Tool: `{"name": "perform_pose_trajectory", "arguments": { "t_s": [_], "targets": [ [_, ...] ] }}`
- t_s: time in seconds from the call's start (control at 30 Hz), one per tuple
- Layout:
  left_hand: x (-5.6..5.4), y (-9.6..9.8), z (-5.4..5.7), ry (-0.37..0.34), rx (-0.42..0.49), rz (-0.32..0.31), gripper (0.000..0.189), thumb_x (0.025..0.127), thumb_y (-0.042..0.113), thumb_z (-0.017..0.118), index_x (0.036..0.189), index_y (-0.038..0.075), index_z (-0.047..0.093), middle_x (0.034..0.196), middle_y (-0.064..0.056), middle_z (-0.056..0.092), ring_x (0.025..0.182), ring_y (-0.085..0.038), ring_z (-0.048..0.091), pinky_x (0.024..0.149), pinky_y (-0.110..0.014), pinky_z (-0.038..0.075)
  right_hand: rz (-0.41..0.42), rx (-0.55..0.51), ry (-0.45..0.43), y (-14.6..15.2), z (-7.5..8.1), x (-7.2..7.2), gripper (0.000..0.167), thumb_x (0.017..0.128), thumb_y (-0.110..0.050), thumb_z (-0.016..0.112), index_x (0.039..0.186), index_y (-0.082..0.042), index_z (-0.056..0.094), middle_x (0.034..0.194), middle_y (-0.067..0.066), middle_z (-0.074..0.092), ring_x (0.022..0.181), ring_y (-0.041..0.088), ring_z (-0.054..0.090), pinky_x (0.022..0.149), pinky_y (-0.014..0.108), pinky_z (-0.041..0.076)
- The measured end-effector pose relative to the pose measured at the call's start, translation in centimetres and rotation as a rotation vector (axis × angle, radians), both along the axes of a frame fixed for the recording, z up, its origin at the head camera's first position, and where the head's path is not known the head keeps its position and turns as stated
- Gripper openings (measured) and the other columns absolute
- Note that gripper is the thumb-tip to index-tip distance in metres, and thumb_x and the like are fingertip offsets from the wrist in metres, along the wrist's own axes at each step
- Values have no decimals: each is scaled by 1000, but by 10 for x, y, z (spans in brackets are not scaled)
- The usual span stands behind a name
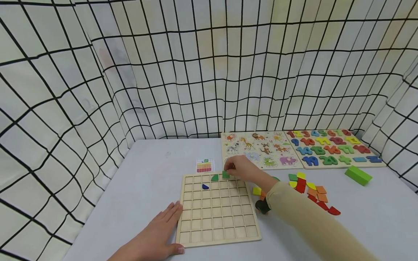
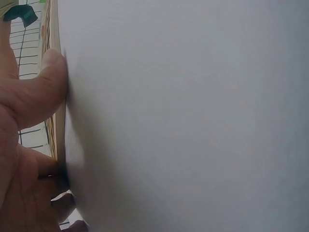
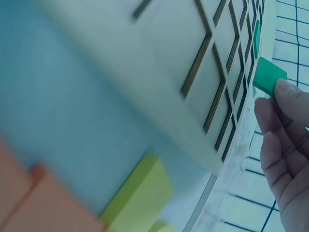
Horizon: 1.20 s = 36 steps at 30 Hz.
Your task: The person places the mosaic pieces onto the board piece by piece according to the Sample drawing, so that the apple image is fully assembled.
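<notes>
Green tile (image 3: pixel 268 76) in right hand (image 1: pixel 240 168), near board edge (image 1: pixel 198 174).

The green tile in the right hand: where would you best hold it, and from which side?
Probably pinch the green tile near the edge facing the right hand, coming from above and the right. It is thin with two broad flat faces, which suits a pinch, and the opposite edge then sticks out free to meet the grid board.
</notes>
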State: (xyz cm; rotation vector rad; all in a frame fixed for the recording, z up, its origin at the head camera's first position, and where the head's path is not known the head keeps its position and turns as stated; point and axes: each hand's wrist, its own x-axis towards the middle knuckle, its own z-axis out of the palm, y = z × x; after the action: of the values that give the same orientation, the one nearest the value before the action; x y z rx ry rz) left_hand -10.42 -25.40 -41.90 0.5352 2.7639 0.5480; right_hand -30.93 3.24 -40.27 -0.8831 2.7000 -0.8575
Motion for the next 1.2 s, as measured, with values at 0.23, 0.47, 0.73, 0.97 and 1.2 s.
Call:
{"name": "perform_pose_trajectory", "arguments": {
  "t_s": [0.23, 0.47, 0.73, 0.97, 1.2],
  "targets": [
    [0, 2, 2, -11, 4, 0, 111, 81, 52, 80, 157, -9, 27, 167, -25, 25, 157, -45, 18, 118, -69, 26, -56, 66, 5, -14, 0, 1, 5, 95, -6, 71, 93, -10, 74, 92, 1, 73, 79, 11, 61, 75, 30, 55],
    [0, 2, 1, 7, 3, -2, 111, 81, 53, 79, 157, -9, 27, 167, -25, 25, 157, -44, 18, 118, -69, 26, -58, 114, 0, -19, 0, 0, 7, 95, -6, 71, 91, -10, 75, 93, 2, 73, 82, 13, 63, 81, 33, 56],
    [-1, 1, 0, 3, 2, 6, 111, 81, 52, 80, 157, -8, 27, 167, -24, 24, 157, -43, 17, 119, -68, 26, -46, 141, -1, -21, -3, 3, 10, 95, -7, 72, 100, -6, 80, 103, 6, 77, 97, 20, 71, 87, 36, 59],
    [-2, 0, -2, 13, -7, -4, 111, 81, 54, 79, 157, -9, 28, 167, -25, 25, 157, -44, 18, 118, -68, 26, -9, 152, 22, -20, -3, 5, 14, 95, -5, 71, 104, -4, 81, 105, 8, 78, 106, 25, 72, 90, 36, 60],
    [-1, -1, -2, 7, -19, 1, 111, 81, 53, 79, 157, -9, 28, 167, -24, 26, 157, -43, 19, 119, -67, 27, 65, 119, 26, -10, 2, 8, 23, 98, 0, 63, 117, -2, 77, 114, 11, 75, 108, 27, 68, 87, 34, 59]
  ]
}}
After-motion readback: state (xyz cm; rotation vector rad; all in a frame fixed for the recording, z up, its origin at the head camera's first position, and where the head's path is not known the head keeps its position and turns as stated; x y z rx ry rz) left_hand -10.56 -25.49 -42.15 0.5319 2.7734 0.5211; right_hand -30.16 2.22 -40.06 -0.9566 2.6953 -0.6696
